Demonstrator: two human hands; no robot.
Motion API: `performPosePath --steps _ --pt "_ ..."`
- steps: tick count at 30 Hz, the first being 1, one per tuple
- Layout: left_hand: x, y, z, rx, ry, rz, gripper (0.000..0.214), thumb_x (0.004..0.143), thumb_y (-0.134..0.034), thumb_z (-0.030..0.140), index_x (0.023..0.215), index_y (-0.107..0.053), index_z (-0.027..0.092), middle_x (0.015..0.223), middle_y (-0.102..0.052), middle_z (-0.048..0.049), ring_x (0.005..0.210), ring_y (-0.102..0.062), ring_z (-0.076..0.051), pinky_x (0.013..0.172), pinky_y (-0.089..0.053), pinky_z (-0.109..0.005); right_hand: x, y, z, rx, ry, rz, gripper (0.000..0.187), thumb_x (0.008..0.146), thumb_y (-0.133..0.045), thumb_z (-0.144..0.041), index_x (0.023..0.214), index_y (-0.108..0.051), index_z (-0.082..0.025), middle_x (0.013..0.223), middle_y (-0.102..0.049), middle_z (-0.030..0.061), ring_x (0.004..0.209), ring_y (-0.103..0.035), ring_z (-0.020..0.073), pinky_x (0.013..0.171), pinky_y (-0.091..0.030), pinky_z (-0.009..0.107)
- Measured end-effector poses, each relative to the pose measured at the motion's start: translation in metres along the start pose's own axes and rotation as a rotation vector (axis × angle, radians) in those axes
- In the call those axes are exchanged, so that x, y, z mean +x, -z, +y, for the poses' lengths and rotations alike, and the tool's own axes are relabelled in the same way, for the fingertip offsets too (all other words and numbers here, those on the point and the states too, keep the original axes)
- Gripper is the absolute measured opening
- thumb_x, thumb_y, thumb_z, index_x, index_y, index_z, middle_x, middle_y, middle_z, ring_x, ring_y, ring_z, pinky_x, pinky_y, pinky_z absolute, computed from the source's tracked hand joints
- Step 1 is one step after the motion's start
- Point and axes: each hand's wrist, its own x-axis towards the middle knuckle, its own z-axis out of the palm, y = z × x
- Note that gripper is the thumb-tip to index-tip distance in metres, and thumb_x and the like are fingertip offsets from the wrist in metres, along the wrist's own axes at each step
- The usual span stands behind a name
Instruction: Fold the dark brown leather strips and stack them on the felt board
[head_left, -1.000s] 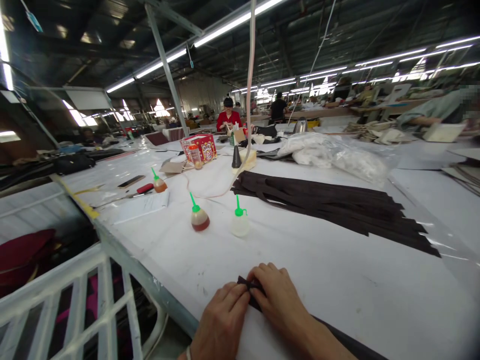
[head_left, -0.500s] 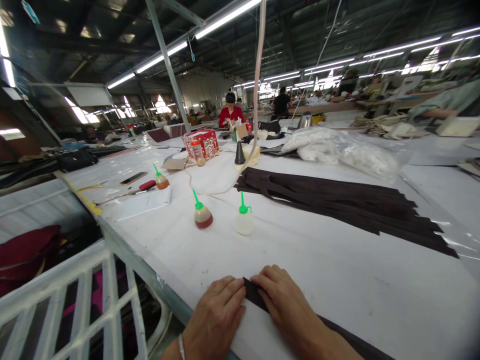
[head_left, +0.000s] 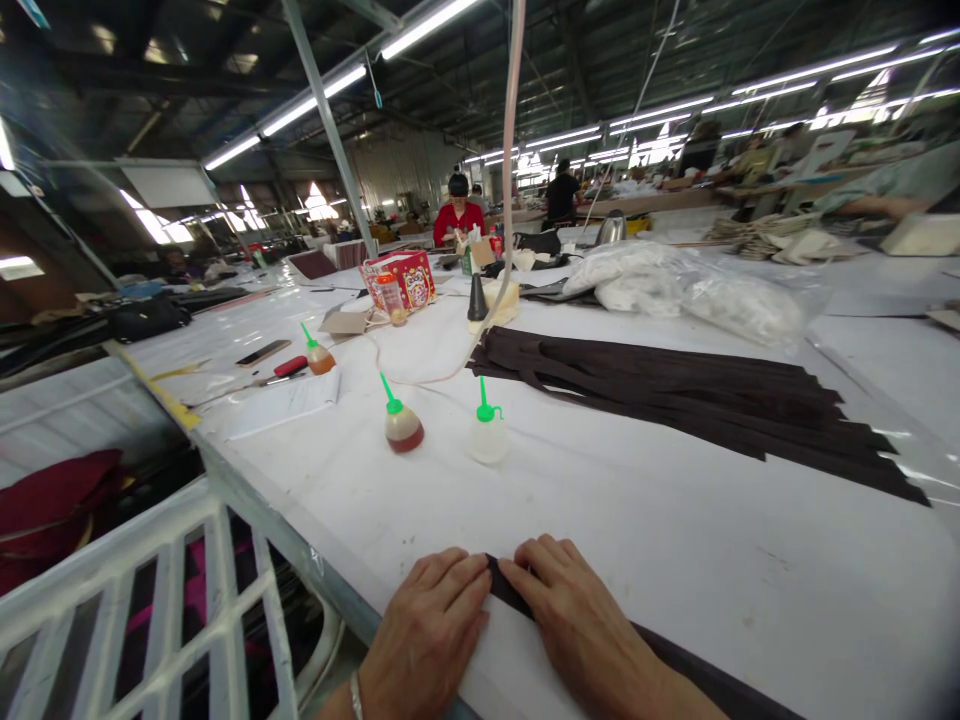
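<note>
A long dark brown strip [head_left: 513, 592] of fabric or leather runs across the white table from between my hands to the bottom right. My left hand [head_left: 435, 630] is at the strip's near-left end, fingers together and pinching its edge; a bracelet circles the wrist. Curled over the strip just to the right, my right hand [head_left: 574, 615] holds it against the tabletop, with the fingertips close to the left ones. Both thumbs are mostly hidden. Beyond the hands stand a squeeze bottle [head_left: 405, 430] with reddish liquid and a clear squeeze bottle [head_left: 489, 438], both with green spouts.
A pile of dark strips [head_left: 690, 395] lies at the right, with a plastic bag [head_left: 675, 285] behind it. Further left are a notebook [head_left: 289, 405], a third squeeze bottle [head_left: 319, 355] and a phone [head_left: 262, 352]. A white plastic crate [head_left: 150, 600] adjoins the table edge. A hose [head_left: 512, 170] hangs down.
My right hand has shifted slightly and its fingers lie a little flatter over the strip. My left hand stays almost where it was. The view has tilted slightly.
</note>
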Motion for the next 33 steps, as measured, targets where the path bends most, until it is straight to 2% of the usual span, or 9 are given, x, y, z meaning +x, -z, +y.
performPosePath --steps 5,9,14,18,20,23,25,29,33 --pt "-0.001 0.001 0.0 -0.001 -0.002 0.008 0.031 0.091 -0.045 0.013 0.12 -0.057 0.013 0.121 -0.062 -0.0091 0.109 -0.056 -0.025 0.092 -0.053 -0.04 0.001 0.002 0.001 -0.037 0.023 -0.046 0.029 0.084 -0.06 -0.003 0.107 -0.059 -0.019 0.093 -0.056 0.0016 0.083 -0.046 0.0195 0.076 -0.031 0.034" --pt "-0.005 0.001 -0.001 -0.004 0.06 0.022 0.03 0.091 -0.046 0.016 0.119 -0.057 0.017 0.119 -0.059 -0.0119 0.109 -0.057 -0.025 0.09 -0.054 -0.041 0.003 0.009 -0.001 -0.06 0.01 -0.111 0.034 0.088 -0.059 -0.009 0.119 -0.055 -0.022 0.097 -0.057 0.0015 0.087 -0.046 0.0201 0.077 -0.029 0.035" --pt "-0.005 0.002 -0.001 -0.014 0.095 -0.012 0.032 0.091 -0.047 0.016 0.122 -0.056 0.019 0.126 -0.054 -0.0118 0.115 -0.053 -0.025 0.094 -0.052 -0.042 0.01 0.013 -0.005 -0.116 -0.016 -0.193 0.044 0.088 -0.056 -0.009 0.128 -0.05 -0.025 0.102 -0.057 0.0025 0.09 -0.046 0.0212 0.076 -0.028 0.036" --pt "-0.001 0.005 -0.001 -0.033 0.046 -0.076 0.032 0.091 -0.044 0.012 0.121 -0.054 0.016 0.133 -0.052 -0.0103 0.123 -0.048 -0.024 0.1 -0.049 -0.042 0.01 0.014 -0.005 -0.147 -0.043 -0.176 0.048 0.086 -0.05 -0.003 0.131 -0.048 -0.02 0.106 -0.058 0.0056 0.092 -0.047 0.022 0.079 -0.03 0.037" --pt "0.002 0.007 -0.002 -0.036 0.005 -0.117 0.032 0.09 -0.042 0.009 0.12 -0.054 0.015 0.134 -0.053 -0.0094 0.125 -0.046 -0.024 0.101 -0.047 -0.042 0.008 0.015 -0.002 -0.16 -0.059 -0.147 0.044 0.086 -0.049 -0.001 0.126 -0.051 -0.016 0.105 -0.058 0.0066 0.091 -0.048 0.0224 0.08 -0.031 0.037" --pt "0.006 0.009 -0.004 -0.062 -0.025 -0.165 0.032 0.09 -0.043 0.008 0.119 -0.054 0.016 0.131 -0.056 -0.0085 0.125 -0.047 -0.024 0.102 -0.047 -0.043 0.0 0.017 0.003 -0.16 -0.055 -0.132 0.027 0.085 -0.05 0.0 0.104 -0.059 -0.017 0.094 -0.058 0.0053 0.085 -0.048 0.0219 0.077 -0.033 0.036" --pt "0.009 0.011 -0.005 -0.087 -0.027 -0.179 0.031 0.089 -0.043 0.009 0.117 -0.054 0.016 0.129 -0.057 -0.0086 0.123 -0.048 -0.024 0.102 -0.046 -0.043 -0.005 0.02 0.006 -0.154 -0.007 -0.121 0.022 0.085 -0.051 0.001 0.095 -0.058 -0.018 0.091 -0.056 0.0042 0.082 -0.048 0.0207 0.076 -0.034 0.034" --pt "0.011 0.013 -0.005 -0.133 -0.023 -0.196 0.031 0.089 -0.043 0.008 0.117 -0.054 0.017 0.128 -0.057 -0.0089 0.12 -0.049 -0.022 0.102 -0.044 -0.041 -0.015 0.029 0.009 -0.174 0.106 -0.128 0.015 0.089 -0.053 -0.002 0.091 -0.054 -0.017 0.09 -0.053 0.0027 0.081 -0.047 0.0194 0.078 -0.035 0.034" --pt "0.015 0.011 -0.004 -0.156 -0.002 -0.175 0.05 0.089 -0.041 0.005 0.136 -0.04 0.019 0.121 -0.061 -0.0063 0.113 -0.052 -0.02 0.099 -0.046 -0.039 -0.019 0.038 0.01 -0.21 0.15 -0.172 0.012 0.09 -0.053 -0.005 0.092 -0.053 -0.016 0.089 -0.053 0.0025 0.079 -0.047 0.0197 0.076 -0.035 0.034"
